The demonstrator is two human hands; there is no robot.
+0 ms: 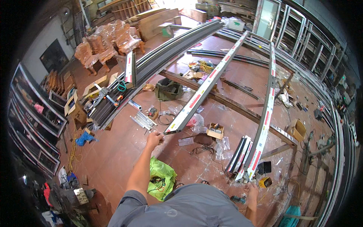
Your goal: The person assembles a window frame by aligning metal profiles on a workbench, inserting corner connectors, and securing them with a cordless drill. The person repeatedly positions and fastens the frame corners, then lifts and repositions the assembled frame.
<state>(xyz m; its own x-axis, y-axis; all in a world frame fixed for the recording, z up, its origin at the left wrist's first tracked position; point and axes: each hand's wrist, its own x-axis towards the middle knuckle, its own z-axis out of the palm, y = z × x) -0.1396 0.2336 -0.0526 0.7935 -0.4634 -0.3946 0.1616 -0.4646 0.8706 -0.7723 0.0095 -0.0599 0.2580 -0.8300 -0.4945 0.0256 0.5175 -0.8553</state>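
A long grey metal profile (pixel 204 89) with white and red protective film slants away from me, its mitred end close to my left hand (pixel 154 140). The fingers of that hand are curled together at the profile's tip; whether they grip the tip or something small is hidden. At the lower right, my right hand (pixel 251 189) hangs just below the near end of a second filmed profile (pixel 266 117). Its fingers are small and indistinct, and no held object shows. Both profiles lie across a brown steel beam (pixel 223 99). Shorter profile pieces (pixel 239 157) stand beside the second one.
A bright green bag (pixel 160 176) lies before my feet. An open small carton (pixel 215 131), clear plastic bags and cables litter the tiled floor. Left are stacked dark profiles (pixel 159 62) with tools on top and framed panels (pixel 36 121). A yellow tape measure (pixel 266 182) is near my right hand.
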